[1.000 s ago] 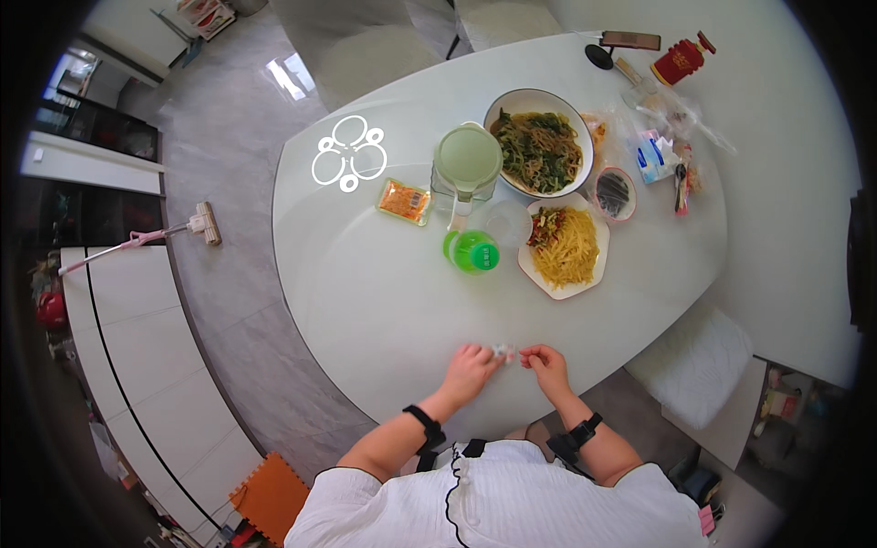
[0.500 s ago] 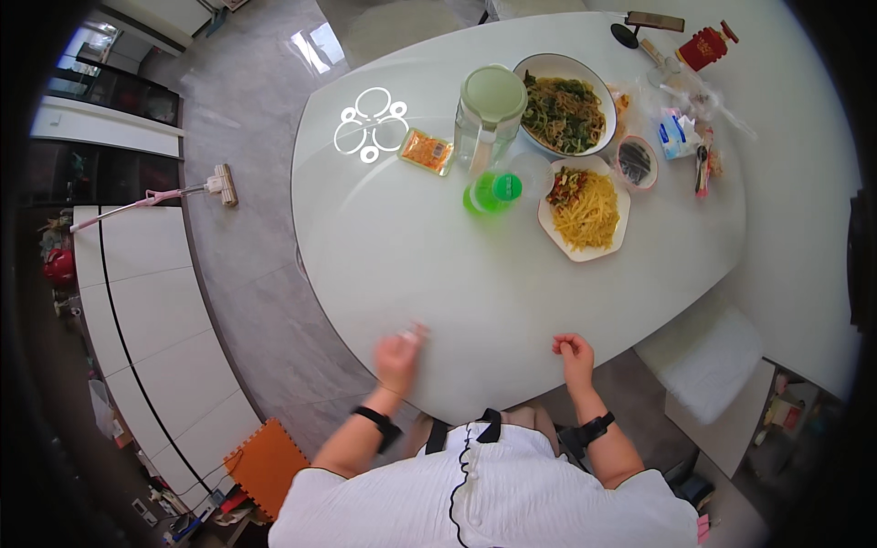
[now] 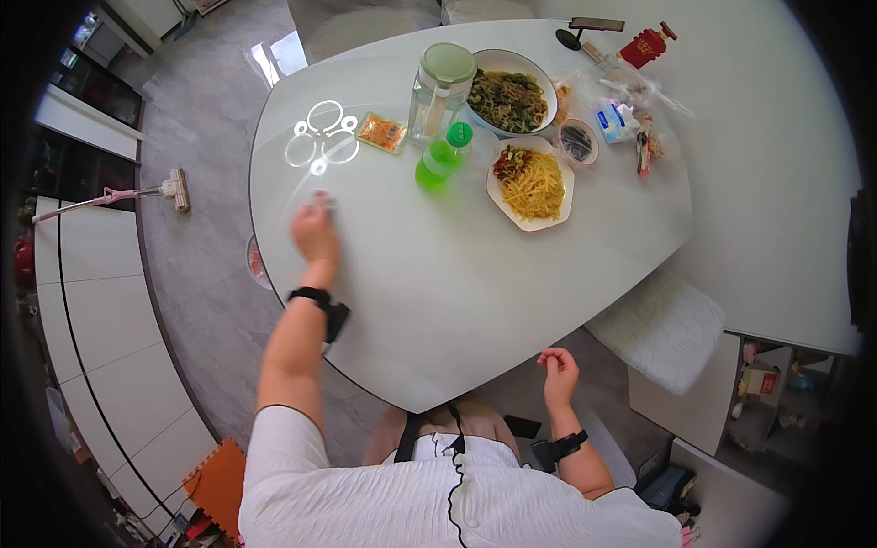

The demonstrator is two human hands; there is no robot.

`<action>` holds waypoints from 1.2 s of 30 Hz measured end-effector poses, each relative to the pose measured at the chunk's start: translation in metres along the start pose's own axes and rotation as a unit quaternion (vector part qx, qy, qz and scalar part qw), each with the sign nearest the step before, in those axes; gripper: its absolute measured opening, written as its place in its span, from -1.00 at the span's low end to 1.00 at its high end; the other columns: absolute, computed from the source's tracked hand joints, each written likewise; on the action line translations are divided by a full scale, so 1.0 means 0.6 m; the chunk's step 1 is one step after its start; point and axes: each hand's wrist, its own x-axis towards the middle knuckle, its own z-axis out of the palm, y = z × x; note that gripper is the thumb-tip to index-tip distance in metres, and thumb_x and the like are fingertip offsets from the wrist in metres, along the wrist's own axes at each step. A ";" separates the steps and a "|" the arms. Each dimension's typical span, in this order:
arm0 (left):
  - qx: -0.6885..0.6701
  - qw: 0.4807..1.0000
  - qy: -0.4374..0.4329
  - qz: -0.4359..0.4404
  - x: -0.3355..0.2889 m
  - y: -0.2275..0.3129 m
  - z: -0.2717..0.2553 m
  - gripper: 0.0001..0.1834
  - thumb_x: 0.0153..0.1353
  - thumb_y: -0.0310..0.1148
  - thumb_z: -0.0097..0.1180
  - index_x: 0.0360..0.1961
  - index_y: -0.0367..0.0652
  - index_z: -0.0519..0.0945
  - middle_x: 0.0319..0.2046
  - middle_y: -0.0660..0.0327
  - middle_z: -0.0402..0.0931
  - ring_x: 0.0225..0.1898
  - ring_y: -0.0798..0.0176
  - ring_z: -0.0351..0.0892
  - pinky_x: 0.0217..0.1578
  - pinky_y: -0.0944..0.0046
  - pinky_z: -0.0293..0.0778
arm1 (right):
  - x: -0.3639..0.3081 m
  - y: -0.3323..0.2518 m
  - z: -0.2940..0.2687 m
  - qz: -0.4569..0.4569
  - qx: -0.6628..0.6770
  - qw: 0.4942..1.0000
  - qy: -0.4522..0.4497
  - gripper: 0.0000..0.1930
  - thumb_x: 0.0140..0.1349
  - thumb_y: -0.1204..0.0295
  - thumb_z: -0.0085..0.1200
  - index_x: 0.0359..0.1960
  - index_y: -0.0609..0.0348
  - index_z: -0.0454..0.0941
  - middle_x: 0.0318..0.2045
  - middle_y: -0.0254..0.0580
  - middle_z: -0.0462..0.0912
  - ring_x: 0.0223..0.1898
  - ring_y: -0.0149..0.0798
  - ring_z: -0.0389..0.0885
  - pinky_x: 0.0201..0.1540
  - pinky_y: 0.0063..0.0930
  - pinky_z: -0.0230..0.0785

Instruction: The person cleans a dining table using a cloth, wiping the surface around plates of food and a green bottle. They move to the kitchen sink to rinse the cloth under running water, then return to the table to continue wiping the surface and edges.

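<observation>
My left hand (image 3: pixel 316 235) is stretched out over the left part of the white table (image 3: pixel 393 274), below a pattern of pale rings (image 3: pixel 322 137). Its fingers are drawn together and blurred; a small pale bit shows by them, too smeared to name. Closest to that hand are a flat orange food packet (image 3: pixel 382 132) and a bottle of green liquid (image 3: pixel 442 158). My right hand (image 3: pixel 560 373) hovers just off the table's near right edge, fingers loosely curled in, and I see nothing in it.
Behind the bottle stands a lidded pitcher (image 3: pixel 440 91). To its right are a bowl of noodles and greens (image 3: pixel 551 123), a plate of yellow shreds (image 3: pixel 567 205), a small tub (image 3: pixel 577 142) and a tissue pack (image 3: pixel 618 121). A white seat (image 3: pixel 658 329) sits at right, a mop (image 3: pixel 174 189) at left.
My left hand has swept forward and left across the table, arm now extended. My right hand has drawn back off the table edge. The whole view has shifted, with the table lying further left.
</observation>
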 end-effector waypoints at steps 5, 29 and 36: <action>-0.114 0.962 -0.119 0.218 -0.187 0.289 -0.071 -0.43 0.02 -0.52 -0.03 0.16 -0.11 0.37 -0.43 0.22 0.33 -0.39 0.18 0.35 -0.37 0.19 0.33 | -0.049 0.023 0.015 0.024 0.043 0.999 -0.019 -0.85 0.23 0.63 -0.13 -0.37 0.29 0.54 -0.47 -0.29 0.57 -0.41 -0.45 0.54 -0.26 -0.58 0.44; -0.290 0.908 -0.198 0.227 -0.433 0.300 -0.208 -0.54 0.05 -0.51 0.04 0.04 0.04 0.52 -0.57 0.22 0.35 -0.48 0.16 0.42 -0.45 0.15 0.34 | -0.146 0.052 -0.009 0.010 0.082 0.996 -0.017 -0.84 0.22 0.65 -0.15 -0.39 0.27 0.52 -0.49 -0.30 0.56 -0.43 -0.48 0.52 -0.28 -0.61 0.42; 0.016 0.998 -0.046 -0.047 -0.236 -0.021 -0.163 -0.54 0.15 -0.46 0.00 0.12 0.04 0.48 -0.55 0.15 0.40 -0.41 0.07 0.41 -0.38 0.08 0.32 | -0.162 0.099 -0.049 0.036 0.086 0.995 0.024 -0.85 0.21 0.64 -0.15 -0.40 0.29 0.52 -0.48 -0.29 0.56 -0.43 -0.47 0.52 -0.29 -0.61 0.43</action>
